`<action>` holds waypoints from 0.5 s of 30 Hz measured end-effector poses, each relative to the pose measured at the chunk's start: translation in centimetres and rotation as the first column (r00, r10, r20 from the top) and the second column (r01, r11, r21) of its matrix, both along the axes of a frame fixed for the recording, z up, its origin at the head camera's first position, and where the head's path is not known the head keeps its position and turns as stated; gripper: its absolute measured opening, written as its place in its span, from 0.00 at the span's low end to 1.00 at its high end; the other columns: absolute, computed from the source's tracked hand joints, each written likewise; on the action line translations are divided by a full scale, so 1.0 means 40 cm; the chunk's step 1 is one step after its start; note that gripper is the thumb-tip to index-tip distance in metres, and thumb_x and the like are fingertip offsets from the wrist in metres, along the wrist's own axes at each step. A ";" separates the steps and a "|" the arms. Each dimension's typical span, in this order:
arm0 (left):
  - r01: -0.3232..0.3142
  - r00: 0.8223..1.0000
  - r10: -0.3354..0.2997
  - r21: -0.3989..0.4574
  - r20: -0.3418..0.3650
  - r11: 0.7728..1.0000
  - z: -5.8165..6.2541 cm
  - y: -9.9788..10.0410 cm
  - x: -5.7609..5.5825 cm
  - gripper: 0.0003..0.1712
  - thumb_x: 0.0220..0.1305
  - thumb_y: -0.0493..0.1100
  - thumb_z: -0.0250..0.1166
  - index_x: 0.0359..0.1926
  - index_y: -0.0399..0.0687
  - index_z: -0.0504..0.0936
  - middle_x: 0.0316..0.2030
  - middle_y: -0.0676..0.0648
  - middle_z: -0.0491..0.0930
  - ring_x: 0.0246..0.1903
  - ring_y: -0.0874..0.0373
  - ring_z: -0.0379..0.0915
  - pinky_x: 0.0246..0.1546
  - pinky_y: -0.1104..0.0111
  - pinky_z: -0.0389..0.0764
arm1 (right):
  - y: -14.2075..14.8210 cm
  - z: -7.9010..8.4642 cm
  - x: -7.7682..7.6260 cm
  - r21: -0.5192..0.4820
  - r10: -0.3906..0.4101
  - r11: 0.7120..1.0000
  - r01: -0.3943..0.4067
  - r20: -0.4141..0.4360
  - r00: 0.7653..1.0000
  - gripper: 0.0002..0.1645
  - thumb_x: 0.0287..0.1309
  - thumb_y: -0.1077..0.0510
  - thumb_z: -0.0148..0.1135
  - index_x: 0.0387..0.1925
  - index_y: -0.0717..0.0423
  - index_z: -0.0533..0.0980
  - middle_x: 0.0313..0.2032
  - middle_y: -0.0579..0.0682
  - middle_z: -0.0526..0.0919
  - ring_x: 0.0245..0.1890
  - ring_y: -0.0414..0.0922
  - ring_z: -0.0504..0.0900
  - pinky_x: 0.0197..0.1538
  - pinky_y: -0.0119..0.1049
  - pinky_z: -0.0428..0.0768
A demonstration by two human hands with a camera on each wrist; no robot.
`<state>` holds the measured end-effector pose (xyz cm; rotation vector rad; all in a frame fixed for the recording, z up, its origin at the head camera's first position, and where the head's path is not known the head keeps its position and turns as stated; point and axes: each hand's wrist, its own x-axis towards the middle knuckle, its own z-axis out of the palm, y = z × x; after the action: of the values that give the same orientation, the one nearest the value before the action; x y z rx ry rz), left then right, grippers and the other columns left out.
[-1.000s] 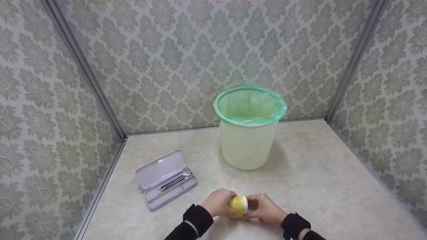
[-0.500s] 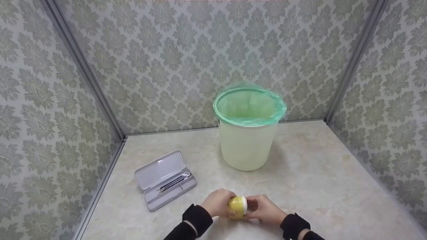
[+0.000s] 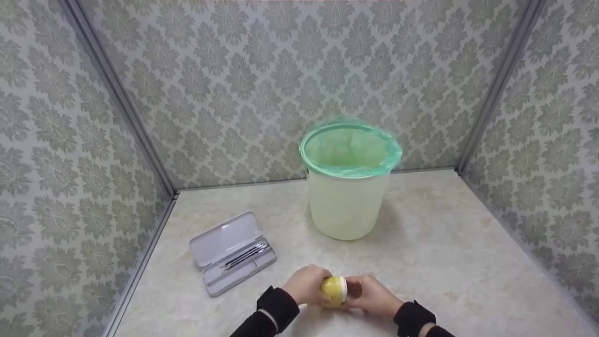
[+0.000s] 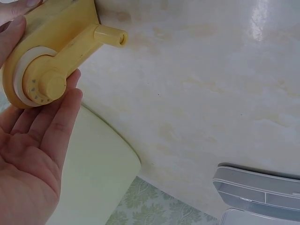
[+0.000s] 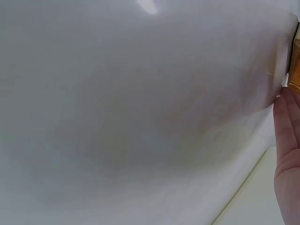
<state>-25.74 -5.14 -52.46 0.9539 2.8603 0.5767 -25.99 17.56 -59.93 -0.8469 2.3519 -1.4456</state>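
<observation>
Both hands hold a yellow hand-crank pencil sharpener (image 3: 332, 292) close over the table's near part. My left hand (image 3: 306, 285) grips its yellow body from the left in the head view. With fingers and thumb, my right hand (image 3: 373, 294) holds it around the white end on the right. In the left wrist view the sharpener's crank arm (image 4: 77, 52) and stubby knob (image 4: 110, 35) stick out free, and the left hand's fingers (image 4: 61, 112) lie under it. At the right wrist view's edge, an amber part (image 5: 295, 68) sits above the right hand's fingertips.
An open grey pencil case (image 3: 227, 231) with several pencils (image 3: 245, 254) in it lies at left. Behind the hands stands a pale bin (image 3: 347, 206) with a green bag (image 3: 351, 161) over its rim. Patterned wall panels (image 3: 290, 89) enclose the table (image 3: 449, 252) on three sides.
Hands and sharpener stay almost in place, with only a tiny shift of the whole view. The pencil case and bin have not moved.
</observation>
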 end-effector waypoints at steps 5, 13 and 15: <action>0.003 1.000 -0.003 -0.004 0.001 1.000 -0.003 0.001 -0.002 0.21 0.41 0.43 0.81 0.40 0.46 0.89 0.31 0.52 0.88 0.25 0.69 0.70 0.31 0.76 0.74 | 0.000 0.000 0.000 0.003 0.003 1.000 -0.003 -0.013 1.000 0.29 0.54 0.55 0.77 0.58 0.54 0.81 0.55 0.53 0.88 0.55 0.33 0.85 0.61 0.27 0.79; 0.013 1.000 -0.013 -0.012 -0.012 1.000 -0.003 0.001 -0.003 0.20 0.42 0.44 0.82 0.39 0.46 0.89 0.28 0.53 0.87 0.24 0.69 0.66 0.28 0.77 0.70 | 0.000 0.004 0.002 0.038 -0.003 0.999 0.006 -0.071 0.997 0.28 0.55 0.52 0.77 0.57 0.52 0.82 0.54 0.51 0.89 0.53 0.34 0.85 0.59 0.30 0.81; 0.011 1.000 -0.011 -0.007 -0.006 1.000 -0.002 0.000 -0.002 0.19 0.42 0.43 0.82 0.39 0.46 0.89 0.27 0.53 0.87 0.23 0.69 0.66 0.28 0.77 0.70 | 0.000 0.005 0.004 0.029 0.001 1.000 0.002 -0.078 0.997 0.28 0.55 0.52 0.77 0.57 0.53 0.82 0.54 0.52 0.88 0.54 0.35 0.85 0.60 0.30 0.81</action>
<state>-25.83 -5.15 -52.56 0.9716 2.8582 0.5642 -25.84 17.56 -59.73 -0.9109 2.4231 -1.3999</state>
